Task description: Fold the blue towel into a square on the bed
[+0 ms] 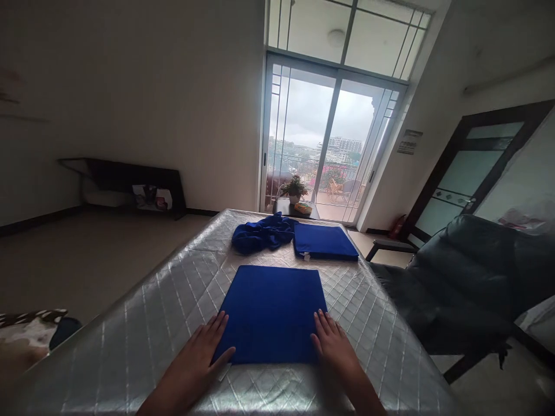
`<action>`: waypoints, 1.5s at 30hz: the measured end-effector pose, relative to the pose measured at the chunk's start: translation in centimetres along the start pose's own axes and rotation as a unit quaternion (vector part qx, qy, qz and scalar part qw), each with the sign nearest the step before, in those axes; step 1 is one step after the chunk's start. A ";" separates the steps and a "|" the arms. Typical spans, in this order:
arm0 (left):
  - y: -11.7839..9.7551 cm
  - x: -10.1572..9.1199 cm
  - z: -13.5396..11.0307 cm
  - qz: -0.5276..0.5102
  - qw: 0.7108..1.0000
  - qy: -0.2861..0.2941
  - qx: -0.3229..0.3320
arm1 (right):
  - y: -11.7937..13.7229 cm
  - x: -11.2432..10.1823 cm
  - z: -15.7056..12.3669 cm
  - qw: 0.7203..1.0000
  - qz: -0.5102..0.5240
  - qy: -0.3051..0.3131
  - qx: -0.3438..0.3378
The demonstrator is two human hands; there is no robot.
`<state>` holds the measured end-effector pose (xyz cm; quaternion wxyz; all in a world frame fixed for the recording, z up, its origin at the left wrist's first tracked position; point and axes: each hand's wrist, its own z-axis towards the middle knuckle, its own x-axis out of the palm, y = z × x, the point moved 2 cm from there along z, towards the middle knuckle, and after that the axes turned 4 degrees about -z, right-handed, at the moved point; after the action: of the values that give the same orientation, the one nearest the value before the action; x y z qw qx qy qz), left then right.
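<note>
A blue cloth [273,309], folded into a flat square, lies on the silver quilted mattress [143,323] in front of me. My left hand [202,355] rests flat on its near left corner, fingers stretched out and holding nothing. At the near right corner my right hand [336,344] lies flat in the same way, fingers straight. Farther back sits a neat stack of folded blue cloths [324,241]. To the left of that stack is a crumpled blue heap [262,234].
A dark leather chair [468,271] stands close to the mattress's right side. Beyond the far end are a small table with a potted plant [295,189] and glass balcony doors [329,144]. A low dark shelf [130,185] runs along the left wall.
</note>
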<state>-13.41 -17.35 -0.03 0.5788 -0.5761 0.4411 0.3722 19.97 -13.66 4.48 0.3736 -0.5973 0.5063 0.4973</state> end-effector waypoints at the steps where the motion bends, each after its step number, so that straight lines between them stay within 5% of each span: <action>1: 0.1 0.0 0.0 0.001 1.000 0.000 0.001 | 0.0 -0.7 0.5 1.000 -0.002 -0.009 -0.010; 7: 0.0 0.0 -0.1 0.005 1.000 -0.010 0.001 | 0.5 -3.4 5.4 0.997 -0.011 -0.063 -0.030; 12: 0.1 -0.1 -0.2 0.011 1.000 -0.010 0.001 | 0.0 -0.9 8.5 0.997 0.015 -0.078 0.011; 18: -0.3 -0.4 1.9 0.059 0.996 0.033 -0.051 | -0.8 1.2 9.1 0.995 0.045 -0.093 0.010; 20: -2.8 -0.8 3.3 0.063 0.997 0.024 -0.026 | -0.7 1.2 9.1 0.994 0.047 -0.097 0.009; 26: -15.1 0.0 9.0 0.004 0.967 0.042 0.252 | -0.8 1.3 9.2 0.994 0.034 -0.107 0.003; 30: -18.5 2.8 12.8 -0.022 0.956 0.029 0.291 | -1.1 1.7 9.1 0.993 0.002 -0.109 -0.036; 36: -15.8 4.9 14.1 -0.028 0.970 0.003 0.241 | -1.0 1.7 9.2 0.993 0.017 -0.117 -0.019; 45: -6.8 1.3 12.8 0.009 0.993 -0.018 0.114 | -0.8 1.4 9.3 0.993 0.042 -0.106 0.012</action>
<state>-5.53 -5.09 0.37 0.6450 -0.4959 0.4754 0.3348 18.73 -4.96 0.97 0.4109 -0.5153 0.4944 0.5667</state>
